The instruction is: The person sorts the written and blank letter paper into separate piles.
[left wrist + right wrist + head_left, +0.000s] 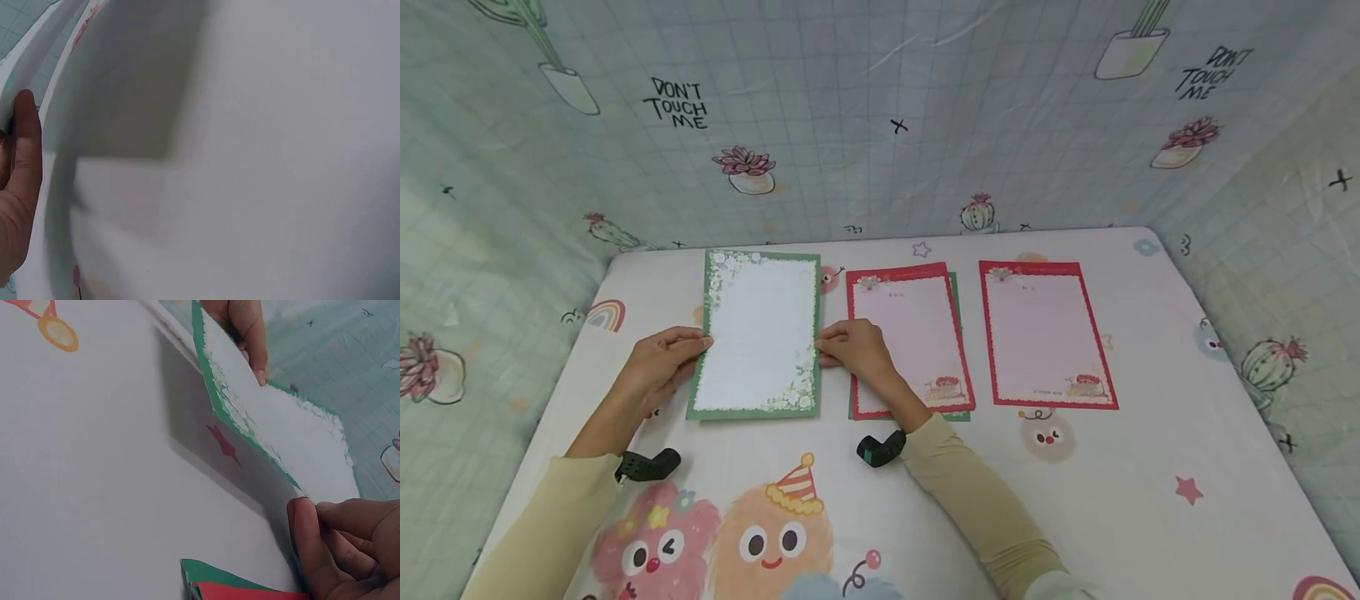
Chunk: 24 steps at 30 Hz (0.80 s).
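Observation:
A sheet of paper with a green floral border (760, 333) is held above the table at the left, its shadow falling below it in the right wrist view. The left hand (662, 364) pinches its left edge, and the right hand (859, 350) pinches its right edge between thumb and fingers. Under the right forearm lies a red-bordered sheet (910, 333) on top of a green one (956, 308), which shows only along its edges. Further right, another red-bordered sheet (1043, 333) lies flat. The left wrist view catches only part of the left hand (19, 181) at its edge.
A white tablecloth (1150, 517) printed with cartoon figures covers the table. Fabric with plant prints hangs behind (850, 100) and at both sides. Dark wrist devices (880, 448) sit on both wrists.

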Tool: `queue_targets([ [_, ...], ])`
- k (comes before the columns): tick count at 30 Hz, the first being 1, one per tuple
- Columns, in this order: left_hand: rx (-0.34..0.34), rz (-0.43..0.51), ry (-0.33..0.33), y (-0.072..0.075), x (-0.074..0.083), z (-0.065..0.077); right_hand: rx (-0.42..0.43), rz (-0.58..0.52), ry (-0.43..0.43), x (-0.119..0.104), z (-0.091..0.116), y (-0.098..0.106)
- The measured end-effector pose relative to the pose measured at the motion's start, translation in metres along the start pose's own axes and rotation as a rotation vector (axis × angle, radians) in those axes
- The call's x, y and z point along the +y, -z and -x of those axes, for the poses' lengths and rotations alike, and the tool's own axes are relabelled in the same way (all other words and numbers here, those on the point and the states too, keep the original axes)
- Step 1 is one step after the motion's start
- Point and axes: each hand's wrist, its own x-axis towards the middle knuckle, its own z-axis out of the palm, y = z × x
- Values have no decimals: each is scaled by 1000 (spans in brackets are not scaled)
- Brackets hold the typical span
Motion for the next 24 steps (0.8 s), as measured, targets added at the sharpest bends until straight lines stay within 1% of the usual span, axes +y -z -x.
queue_targets([
  [5,19,1,-9,1,-2,1,5,25,6,0,-1,-3],
  [10,14,5,-29,3,-5,-1,3,15,0,0,-2,-3],
  [14,12,1,-30,3,-5,-2,5,16,4,0,-2,-3],
  [18,22,2,-5,3,-5,-3,2,19,7,0,-3,-3],
  [24,21,-40,37,2,-7,-6,-4,34,1,0,-3,-3],
])
